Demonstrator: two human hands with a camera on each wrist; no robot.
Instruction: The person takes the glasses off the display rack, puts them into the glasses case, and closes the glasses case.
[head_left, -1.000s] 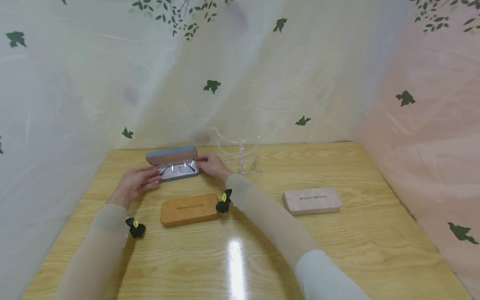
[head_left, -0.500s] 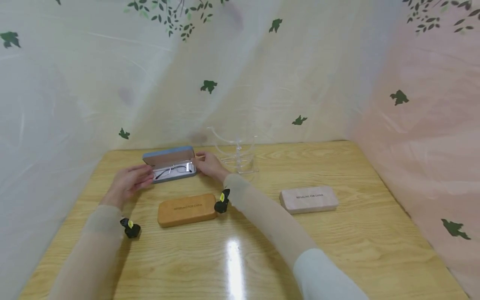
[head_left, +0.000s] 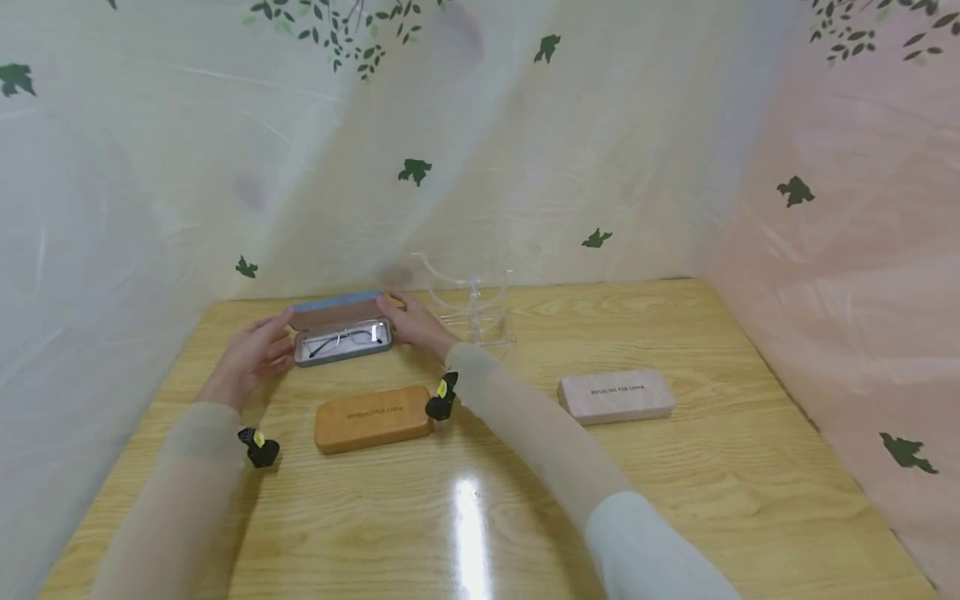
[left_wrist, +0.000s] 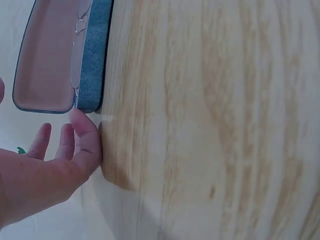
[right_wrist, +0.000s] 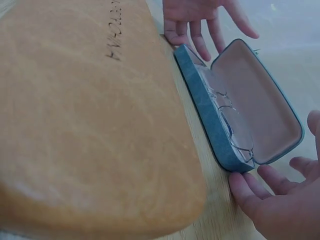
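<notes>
A blue-grey glasses case stands at the back left of the table with its lid raised. Inside its tray lies a pair of thin-framed glasses. My left hand is at the case's left end; in the left wrist view a fingertip touches or nearly touches the case's corner. At the opposite end is my right hand, its thumb beside the lid's edge. The right wrist view shows both hands with loosely extended fingers around the two ends of the case, and neither grips it.
In front of the open case lies a closed orange glasses case, close to my right wrist. A closed pale pink case lies farther right. Just right of my right hand stands a clear plastic display stand. A patterned curtain closes off the back.
Both hands have shifted up from the tray's ends to the lid's ends. The lid now looks tipped a little farther back. The glasses stay in the case.
</notes>
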